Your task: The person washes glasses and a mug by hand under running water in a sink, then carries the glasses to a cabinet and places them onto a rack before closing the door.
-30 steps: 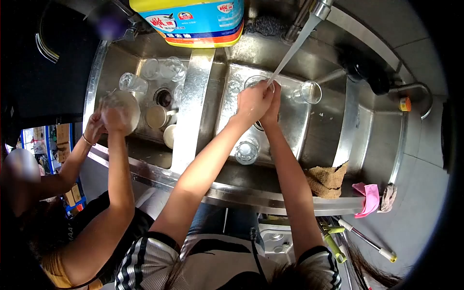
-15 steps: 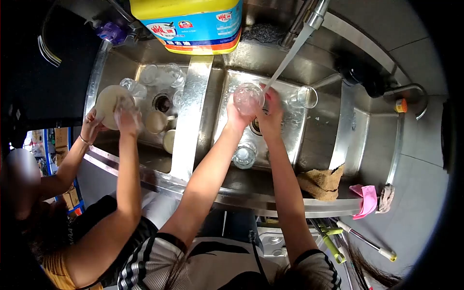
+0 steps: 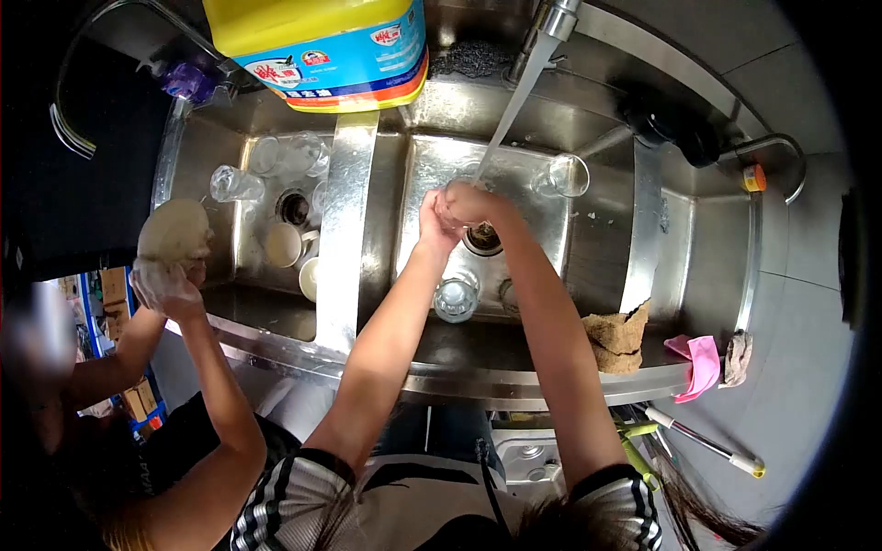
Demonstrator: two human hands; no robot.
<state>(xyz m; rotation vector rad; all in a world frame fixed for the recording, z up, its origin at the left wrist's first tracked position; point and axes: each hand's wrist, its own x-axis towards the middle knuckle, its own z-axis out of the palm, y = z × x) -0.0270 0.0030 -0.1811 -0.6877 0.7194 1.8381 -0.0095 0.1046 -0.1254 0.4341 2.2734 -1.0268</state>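
Under the running tap (image 3: 557, 20), my left hand (image 3: 438, 220) is closed around a drinking glass that the two hands almost wholly hide. My right hand (image 3: 469, 204) is bent over the same glass from the right, its fingers mostly out of sight. The water stream (image 3: 519, 106) falls just behind the hands. Below them in the middle basin (image 3: 423, 165), a clear glass (image 3: 457, 299) stands near the drain (image 3: 483, 241). Another glass (image 3: 508, 296) is partly covered by my right forearm. At the basin's right, a glass (image 3: 562, 175) lies tilted.
To the left, a co-worker's soapy hands (image 3: 167, 286) hold a pale round dish (image 3: 175, 231). The left basin holds several glasses (image 3: 237, 185) and two cups (image 3: 283, 245). A yellow detergent jug (image 3: 322, 55) stands behind the divider (image 3: 344, 220). A brown cloth (image 3: 617, 340) and pink cloth (image 3: 698, 367) hang at the front edge.
My right hand has come over the glass, which showed clearly before. The view has shifted slightly. The co-worker's hands and dish have moved left and toward the sink's front.
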